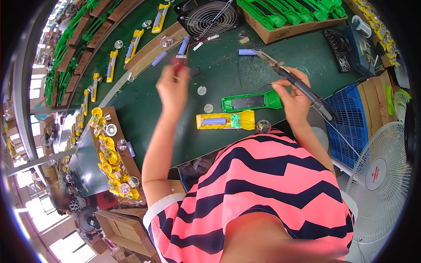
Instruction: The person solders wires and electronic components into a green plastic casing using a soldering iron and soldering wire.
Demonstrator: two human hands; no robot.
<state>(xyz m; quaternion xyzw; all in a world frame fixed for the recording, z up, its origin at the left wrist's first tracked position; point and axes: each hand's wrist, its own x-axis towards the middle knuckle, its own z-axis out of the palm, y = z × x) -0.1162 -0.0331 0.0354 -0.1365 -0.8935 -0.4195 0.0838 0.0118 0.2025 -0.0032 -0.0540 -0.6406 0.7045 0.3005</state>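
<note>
My right hand (294, 98) grips a soldering iron (302, 85) with a dark handle; its tip points up and left, near a purple battery cell (247, 52). My left hand (172, 87) is raised over the bench, fingers pinched on a small red and dark item (177, 66) blurred by motion. Below the hands lies a green plastic housing (250, 102) with a black panel. Nearer me is a yellow housing (203, 125) holding a purple cell (214, 121) and a green circuit board (235, 120). A clear round reflector (263, 126) touches its right end.
Two small round discs (201, 90) lie left of the housings. At the back stand a black metal fan (210, 19) and a carton (289, 31) of green housings. A blue crate (348, 125) and white fan (377, 175) are right; a cardboard tray (125, 160) of yellow parts is left.
</note>
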